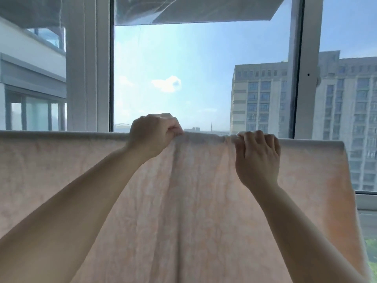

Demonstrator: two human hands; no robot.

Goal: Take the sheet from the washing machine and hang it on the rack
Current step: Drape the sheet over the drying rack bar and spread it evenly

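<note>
We're high up in a flat, at a white-framed window [302, 68]: apartment blocks [263, 99] outside, a pale sheet [193, 201] draped across for drying.

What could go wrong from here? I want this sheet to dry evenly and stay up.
1. The sheet is bunched into folds between the left hand and the right hand, both gripping its top edge; those folds may dry slowly unless spread.
2. The bar under the top edge is hidden, so I cannot judge the overhang behind; a hard tug could drag it off.

Two bare forearms, sleeveless, no rings or watch.
</note>
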